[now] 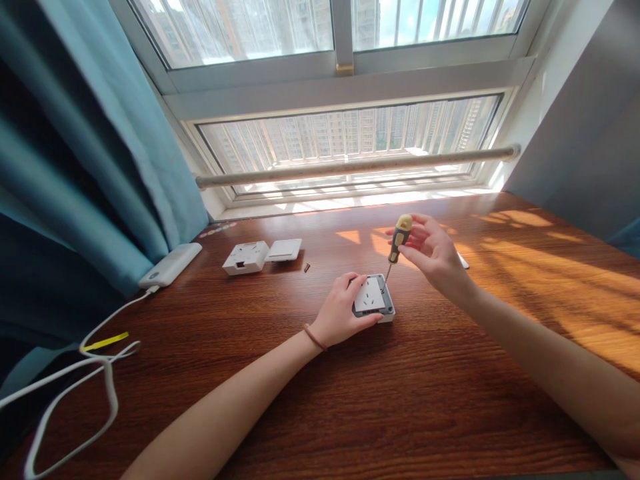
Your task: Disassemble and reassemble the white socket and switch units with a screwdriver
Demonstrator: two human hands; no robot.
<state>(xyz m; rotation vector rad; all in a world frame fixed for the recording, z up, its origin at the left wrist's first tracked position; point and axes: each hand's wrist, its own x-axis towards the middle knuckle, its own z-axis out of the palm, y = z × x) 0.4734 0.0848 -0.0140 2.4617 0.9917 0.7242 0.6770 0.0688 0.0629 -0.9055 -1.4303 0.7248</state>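
Note:
A white wall socket [369,295] with a grey frame sits in a white box on the wooden table. My left hand [345,308] grips it from the left, thumb along the near edge and fingers over the far side. In my right hand [431,253] is a screwdriver [400,239] with a yellow and grey handle, pinched between thumb and fingers. Its shaft slants down, and the tip meets the right part of the socket's frame. Whether the tip sits in a screw is too small to tell.
Left of the hands lie a white socket box [246,258], a white cover plate [284,250] and small screws [307,268]. Farther left are a white power bank [171,265], its white cable [114,393] and a yellow strip [106,342]. A window stands behind the table [320,413].

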